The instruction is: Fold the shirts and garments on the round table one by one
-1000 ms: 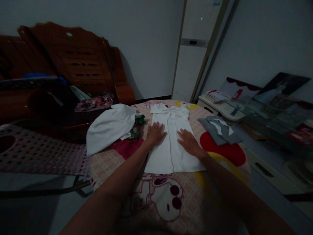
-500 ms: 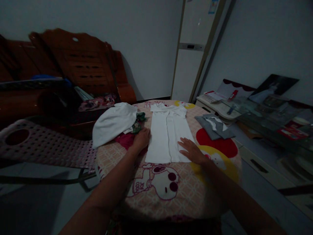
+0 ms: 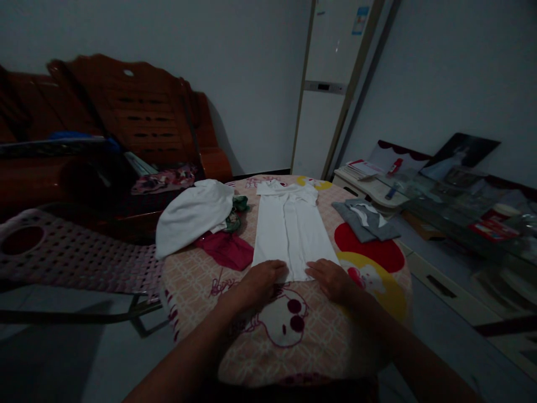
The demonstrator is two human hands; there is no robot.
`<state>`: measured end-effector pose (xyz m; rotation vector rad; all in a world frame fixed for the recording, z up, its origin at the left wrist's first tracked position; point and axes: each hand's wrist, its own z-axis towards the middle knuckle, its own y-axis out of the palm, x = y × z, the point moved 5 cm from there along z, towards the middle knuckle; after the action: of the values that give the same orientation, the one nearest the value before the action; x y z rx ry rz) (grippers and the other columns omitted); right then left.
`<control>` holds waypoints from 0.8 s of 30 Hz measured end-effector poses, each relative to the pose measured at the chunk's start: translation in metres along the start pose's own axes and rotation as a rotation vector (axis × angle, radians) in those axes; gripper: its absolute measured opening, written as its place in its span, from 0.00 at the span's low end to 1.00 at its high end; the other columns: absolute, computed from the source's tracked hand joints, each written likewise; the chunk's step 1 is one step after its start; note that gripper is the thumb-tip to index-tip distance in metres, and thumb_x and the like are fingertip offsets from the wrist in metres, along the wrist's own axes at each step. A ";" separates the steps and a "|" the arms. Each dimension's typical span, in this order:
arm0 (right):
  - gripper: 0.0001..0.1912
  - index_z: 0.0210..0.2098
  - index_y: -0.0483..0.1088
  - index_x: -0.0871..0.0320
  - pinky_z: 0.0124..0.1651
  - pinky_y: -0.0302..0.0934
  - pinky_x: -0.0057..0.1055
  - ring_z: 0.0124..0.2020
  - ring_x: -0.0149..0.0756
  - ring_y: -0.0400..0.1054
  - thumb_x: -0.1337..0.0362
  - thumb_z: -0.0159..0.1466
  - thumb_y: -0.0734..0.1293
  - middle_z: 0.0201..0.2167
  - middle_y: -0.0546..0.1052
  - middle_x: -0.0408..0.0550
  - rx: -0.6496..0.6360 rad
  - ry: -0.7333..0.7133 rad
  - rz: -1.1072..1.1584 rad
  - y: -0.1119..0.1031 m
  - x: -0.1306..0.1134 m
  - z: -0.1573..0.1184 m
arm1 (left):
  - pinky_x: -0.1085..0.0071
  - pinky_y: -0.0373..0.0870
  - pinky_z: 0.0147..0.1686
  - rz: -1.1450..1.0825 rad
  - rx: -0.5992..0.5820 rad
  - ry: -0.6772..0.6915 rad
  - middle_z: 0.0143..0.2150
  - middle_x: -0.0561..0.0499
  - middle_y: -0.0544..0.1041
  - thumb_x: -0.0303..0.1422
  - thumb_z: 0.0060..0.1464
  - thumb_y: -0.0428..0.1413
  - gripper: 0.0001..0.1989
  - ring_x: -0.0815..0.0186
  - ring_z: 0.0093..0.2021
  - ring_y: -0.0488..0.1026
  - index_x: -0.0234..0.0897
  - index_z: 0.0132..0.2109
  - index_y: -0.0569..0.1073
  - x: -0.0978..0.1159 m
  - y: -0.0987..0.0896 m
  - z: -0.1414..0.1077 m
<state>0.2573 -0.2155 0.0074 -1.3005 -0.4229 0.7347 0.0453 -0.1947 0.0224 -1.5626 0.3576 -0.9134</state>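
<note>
A white shirt [image 3: 271,229] lies flat on the round table, its sides turned inward to the middle and its collar end at the far side. My left hand [image 3: 262,282] is at the left of its near hem, fingers closed on the fabric. At the right of the same hem, my right hand [image 3: 332,280] pinches the cloth, thumb side inward. Left of the shirt are a bunched white garment [image 3: 195,215], a green patterned cloth [image 3: 238,211] and a dark pink cloth [image 3: 230,251]. A folded grey garment [image 3: 364,224] with a white part rests to the right.
A patterned tablecloth [image 3: 331,336] with cartoon figures covers the table. A woven chair [image 3: 104,260] stands at the left, before a wooden bench [image 3: 146,112]. To the right is a low cabinet [image 3: 428,268] with a glass top, papers and small items.
My left hand has moved from the shirt's left side to its near hem. My right hand has shifted down to the hem too, and both hands' fingers have closed on the cloth.
</note>
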 end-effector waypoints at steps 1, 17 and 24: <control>0.25 0.55 0.74 0.57 0.54 0.69 0.45 0.49 0.44 0.71 0.75 0.61 0.60 0.54 0.78 0.57 0.000 0.000 -0.010 0.003 0.003 0.001 | 0.62 0.68 0.63 0.007 0.021 -0.005 0.65 0.42 0.72 0.20 0.52 0.55 0.30 0.56 0.64 0.70 0.37 0.63 0.72 0.000 0.001 0.000; 0.17 0.46 0.78 0.59 0.50 0.67 0.37 0.45 0.45 0.76 0.70 0.63 0.60 0.44 0.82 0.55 0.153 0.488 -0.038 -0.042 0.088 0.031 | 0.67 0.72 0.52 0.086 0.050 -0.135 0.47 0.45 0.83 0.19 0.54 0.49 0.24 0.60 0.49 0.79 0.38 0.52 0.80 -0.064 -0.078 0.051; 0.21 0.54 0.76 0.60 0.56 0.63 0.42 0.53 0.50 0.70 0.70 0.65 0.59 0.51 0.79 0.58 0.196 0.652 -0.228 -0.073 0.142 0.129 | 0.62 0.68 0.59 0.318 0.217 -0.371 0.59 0.40 0.77 0.20 0.57 0.48 0.27 0.56 0.59 0.73 0.35 0.62 0.73 -0.121 -0.123 0.136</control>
<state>0.2910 -0.0313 0.0917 -1.2031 0.0322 0.1319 0.0326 0.0105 0.1010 -1.3889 0.2230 -0.3908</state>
